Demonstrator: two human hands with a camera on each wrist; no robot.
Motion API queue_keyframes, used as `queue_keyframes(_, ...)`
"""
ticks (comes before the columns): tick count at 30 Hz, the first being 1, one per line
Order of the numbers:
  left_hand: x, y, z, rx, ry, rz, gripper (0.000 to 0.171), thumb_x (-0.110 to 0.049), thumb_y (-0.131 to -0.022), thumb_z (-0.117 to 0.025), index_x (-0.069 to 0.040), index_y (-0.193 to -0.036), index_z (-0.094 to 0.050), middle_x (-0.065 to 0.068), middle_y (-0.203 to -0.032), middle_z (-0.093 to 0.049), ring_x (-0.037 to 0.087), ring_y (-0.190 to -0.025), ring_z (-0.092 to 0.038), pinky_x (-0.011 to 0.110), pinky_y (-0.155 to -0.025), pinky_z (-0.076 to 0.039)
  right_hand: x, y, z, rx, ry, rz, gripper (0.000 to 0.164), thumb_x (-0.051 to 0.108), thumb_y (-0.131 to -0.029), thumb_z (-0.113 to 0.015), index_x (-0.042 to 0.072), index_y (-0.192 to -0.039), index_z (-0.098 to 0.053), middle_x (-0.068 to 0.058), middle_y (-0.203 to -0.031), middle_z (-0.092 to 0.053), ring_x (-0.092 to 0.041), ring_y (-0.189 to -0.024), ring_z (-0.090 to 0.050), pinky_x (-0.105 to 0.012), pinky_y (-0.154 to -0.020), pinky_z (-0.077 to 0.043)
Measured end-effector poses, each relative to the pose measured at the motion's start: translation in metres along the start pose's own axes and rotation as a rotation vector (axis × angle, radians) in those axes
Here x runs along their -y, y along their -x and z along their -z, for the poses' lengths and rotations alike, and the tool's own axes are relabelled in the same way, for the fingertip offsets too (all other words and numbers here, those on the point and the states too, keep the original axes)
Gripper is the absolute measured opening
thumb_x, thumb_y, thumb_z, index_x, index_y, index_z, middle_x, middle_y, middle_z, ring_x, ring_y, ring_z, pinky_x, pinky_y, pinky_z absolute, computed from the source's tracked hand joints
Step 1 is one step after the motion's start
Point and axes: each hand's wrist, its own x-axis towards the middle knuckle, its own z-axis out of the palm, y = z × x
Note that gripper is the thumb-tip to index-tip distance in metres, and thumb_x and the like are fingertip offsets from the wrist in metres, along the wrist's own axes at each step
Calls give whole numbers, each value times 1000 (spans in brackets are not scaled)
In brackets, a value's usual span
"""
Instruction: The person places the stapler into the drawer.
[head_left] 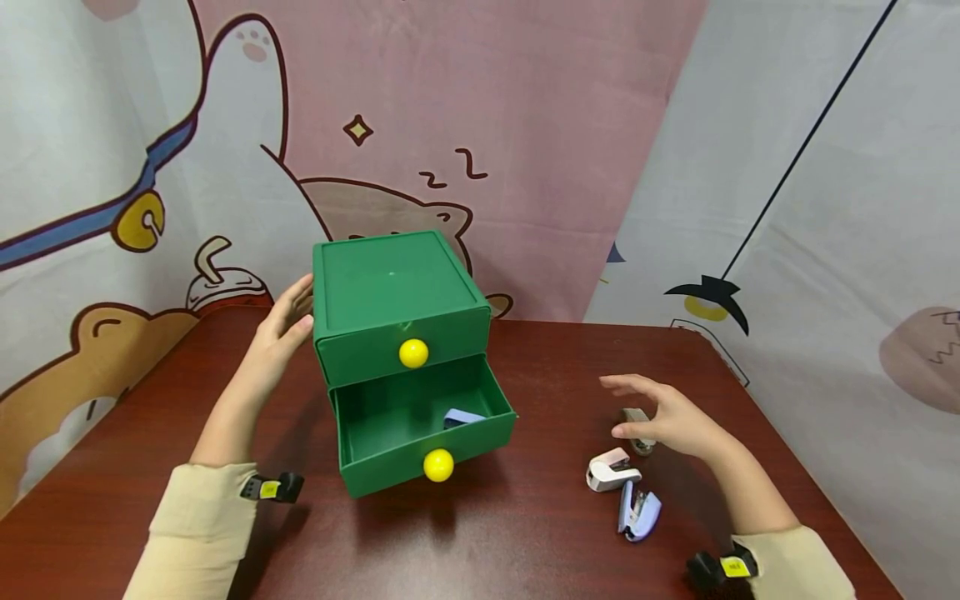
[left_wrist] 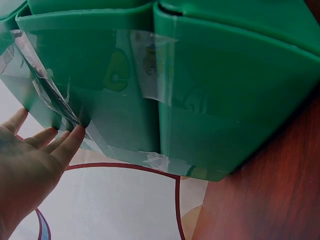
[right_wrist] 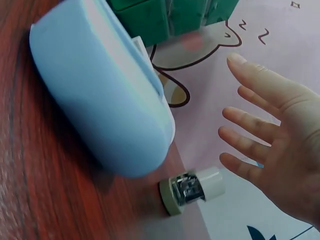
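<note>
A green two-drawer box [head_left: 390,283] with yellow knobs stands left of centre; its lower drawer [head_left: 390,458] is pulled out. Inside that drawer lies a bluish stapler [head_left: 462,418], partly hidden by the front wall. My left hand [head_left: 283,321] touches the box's left side with extended fingers [left_wrist: 70,145]. To the right, my right hand [head_left: 667,417] hovers with fingers spread and holds nothing. Beneath it is a grey-beige stapler [head_left: 640,433], partly covered by the hand in the head view. A white stapler [head_left: 609,472] and a lavender-blue stapler [head_left: 639,512] lie nearer on the table.
The dark red wooden table [head_left: 540,533] carries everything. Behind it hangs a cartoon-printed cloth [head_left: 540,167], which also runs along the table's right side. The upper drawer [head_left: 450,337] is closed. Clear tape strips [left_wrist: 160,65] cross the box's side.
</note>
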Motion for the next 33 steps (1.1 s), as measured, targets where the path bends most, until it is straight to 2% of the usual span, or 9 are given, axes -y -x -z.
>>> queue_keyframes(4,-2,1,0,-4,-23,6,57,-16,-101,-43,-13,-154,-23,17,-153,-25,34,-138,-23,27,-99,-34,-7,1,1,20,-18,-16,69,16,-77,-82,8,-138,-50,-12,-137,-50,-37,-123,-45,-63,-94,-33)
queue_keyframes(10,-2,0,-1,0,-30,10,57,-17,-101,-43,-14,-154,-22,17,-153,-24,33,-138,-23,28,-99,-34,-20,5,4,49,-18,-41,70,16,-78,-81,8,-139,-48,-18,-134,-50,-42,-115,-47,-57,-88,-41)
queue_keyframes(14,-1,0,-1,-5,-22,6,58,-17,-101,-44,-14,-154,-21,18,-153,-23,33,-138,-23,27,-99,-34,-26,6,5,53,1,-58,69,17,-78,-81,10,-139,-49,-18,-133,-51,-38,-111,-48,-57,-86,-41)
queue_keyframes(21,-1,1,0,-3,-27,16,57,-18,-101,-43,-14,-154,-22,16,-153,-24,34,-139,-22,35,-103,-31,-35,9,6,82,3,-95,70,19,-80,-79,2,-140,-46,-21,-135,-49,-41,-120,-43,-65,-93,-33)
queue_keyframes(26,-1,1,0,-2,-22,14,57,-18,-101,-44,-14,-154,-22,17,-153,-24,34,-138,-23,31,-101,-32,-45,12,6,96,29,-105,72,23,-81,-78,0,-140,-45,-21,-137,-48,-40,-125,-40,-64,-95,-31)
queue_keyframes(30,0,1,0,0,-30,13,56,-18,-101,-43,-15,-154,-23,16,-153,-25,32,-138,-24,22,-96,-34,-50,14,7,118,43,-111,72,24,-81,-78,-1,-140,-44,-20,-138,-46,-39,-123,-39,-61,-94,-33)
queue_keyframes(33,0,0,1,3,-25,8,56,-18,-101,-43,-15,-154,-22,17,-153,-25,30,-138,-25,21,-96,-35,-51,16,8,124,57,-121,72,25,-81,-77,0,-140,-45,-20,-137,-46,-37,-121,-40,-59,-92,-36)
